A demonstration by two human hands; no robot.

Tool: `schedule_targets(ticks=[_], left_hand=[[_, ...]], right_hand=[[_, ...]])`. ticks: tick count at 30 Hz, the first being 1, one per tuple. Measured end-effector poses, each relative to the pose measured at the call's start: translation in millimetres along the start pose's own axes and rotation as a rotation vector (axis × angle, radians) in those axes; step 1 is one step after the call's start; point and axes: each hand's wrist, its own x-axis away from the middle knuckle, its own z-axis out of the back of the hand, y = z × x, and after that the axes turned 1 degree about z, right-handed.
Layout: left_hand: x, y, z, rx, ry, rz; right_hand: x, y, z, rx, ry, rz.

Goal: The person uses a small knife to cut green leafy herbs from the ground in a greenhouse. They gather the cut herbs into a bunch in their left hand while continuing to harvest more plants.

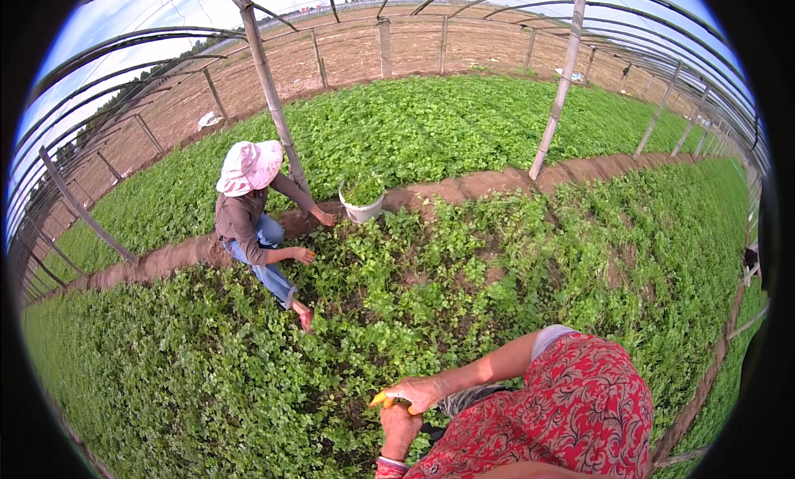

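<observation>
My right hand (419,393) lies over my left hand (400,422), and the two touch. Yellow coverings (380,398) show at the fingertips where the hands meet. Most of my left fingers are hidden, so whether anything small is held cannot be seen. Below both hands grow low leafy green plants (348,355), like celery or coriander, with dark soil between them. A red patterned garment (584,411) covers my body at the lower right. Farther off, a white bucket (362,211) full of cut greens (363,190) stands beside a soil ridge.
A co-worker (248,218) in a pale floral hat crouches among the plants, one hand (326,219) near the bucket. A bare soil ridge (484,184) crosses the bed. Wooden posts (562,88) rise from it under curved frame poles (652,13). Denser green plants (428,119) grow beyond.
</observation>
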Motion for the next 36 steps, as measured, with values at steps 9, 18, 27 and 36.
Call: schedule_targets(ticks=[9, 18, 27, 36], left_hand=[[13, -10, 1, -0.027, 0.068, 0.042], [37, -1, 11, -0.03, 0.125, 0.067], [58, 1, 16, 0.009, 0.155, 0.136], [75, -1, 18, 0.035, 0.249, 0.227]], right_hand=[[-10, -18, -7, -0.076, -0.033, 0.052], [-16, -36, -24, -0.002, -0.101, 0.083], [-26, -50, -35, 0.053, -0.216, 0.166], [-47, -44, -54, 0.134, -0.353, 0.205]])
